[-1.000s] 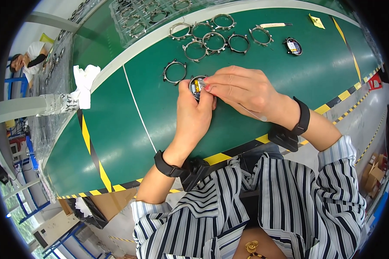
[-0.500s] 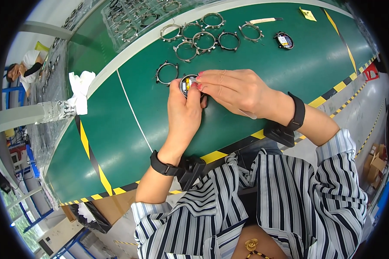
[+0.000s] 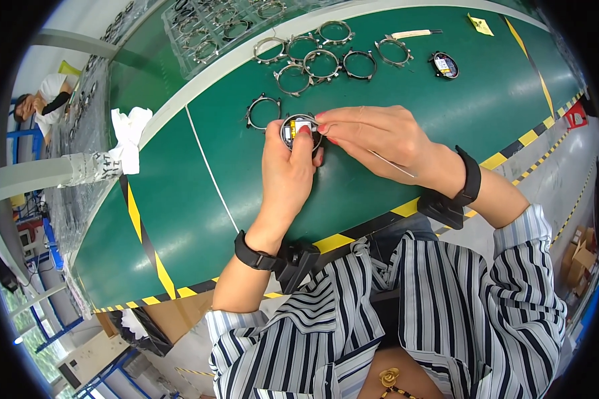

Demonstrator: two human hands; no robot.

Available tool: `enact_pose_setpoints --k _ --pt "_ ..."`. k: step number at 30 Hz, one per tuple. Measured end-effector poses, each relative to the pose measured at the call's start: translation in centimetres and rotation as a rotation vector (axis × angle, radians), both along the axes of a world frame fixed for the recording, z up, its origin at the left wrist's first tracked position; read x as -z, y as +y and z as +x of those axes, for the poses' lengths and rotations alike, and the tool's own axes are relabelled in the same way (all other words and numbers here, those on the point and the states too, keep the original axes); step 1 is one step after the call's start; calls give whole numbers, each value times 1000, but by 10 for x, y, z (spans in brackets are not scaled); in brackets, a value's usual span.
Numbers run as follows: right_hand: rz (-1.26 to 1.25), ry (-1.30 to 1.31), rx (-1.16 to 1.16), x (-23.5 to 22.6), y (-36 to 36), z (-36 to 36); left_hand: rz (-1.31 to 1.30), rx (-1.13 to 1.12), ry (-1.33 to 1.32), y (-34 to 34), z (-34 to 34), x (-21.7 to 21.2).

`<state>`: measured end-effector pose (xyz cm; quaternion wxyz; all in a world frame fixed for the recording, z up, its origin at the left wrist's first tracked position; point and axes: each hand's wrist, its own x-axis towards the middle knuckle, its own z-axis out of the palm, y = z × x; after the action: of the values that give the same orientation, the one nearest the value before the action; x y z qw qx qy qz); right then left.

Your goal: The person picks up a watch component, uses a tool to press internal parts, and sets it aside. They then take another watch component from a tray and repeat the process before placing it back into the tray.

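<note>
My left hand is closed round a small round watch case, its thumb pressed on the parts inside. Yellow, white and dark components show in the open case. At the case's right edge, the fingers of my right hand are pinched together. A thin silvery metal tool sticks out below my right palm; its working tip is hidden by the fingers. Just beyond the case lies a bare metal watch frame, partly behind my left hand.
Several empty watch frames lie on the green table beyond my hands. To the right are another filled watch case, a pale-handled tool and a yellow note. A clear tray of frames stands behind the white rail.
My right fingers have drawn slightly right from over the case to its edge, uncovering more of the inside. The metal tool has turned and shows as a thin line.
</note>
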<state>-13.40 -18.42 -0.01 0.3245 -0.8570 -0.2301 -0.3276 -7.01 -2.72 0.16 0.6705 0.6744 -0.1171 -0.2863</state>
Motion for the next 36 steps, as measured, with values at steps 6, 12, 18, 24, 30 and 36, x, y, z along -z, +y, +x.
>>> enact_pose_setpoints --k 6,12,18,24,30,36 --pt "-3 13 -14 -1 4 8 11 51 29 3 4 -1" --pt "-27 9 -15 -1 4 10 -14 32 62 2 4 -1" --pt "-161 -15 -12 -2 5 7 -15 34 66 3 4 -2" --pt "-192 -12 4 -1 1 3 6 36 14 1 2 2" --pt "-171 23 -9 -9 -5 -3 1 18 29 1 1 0" --pt "-307 11 41 -20 -17 2 -286 15 206 3 9 -2"
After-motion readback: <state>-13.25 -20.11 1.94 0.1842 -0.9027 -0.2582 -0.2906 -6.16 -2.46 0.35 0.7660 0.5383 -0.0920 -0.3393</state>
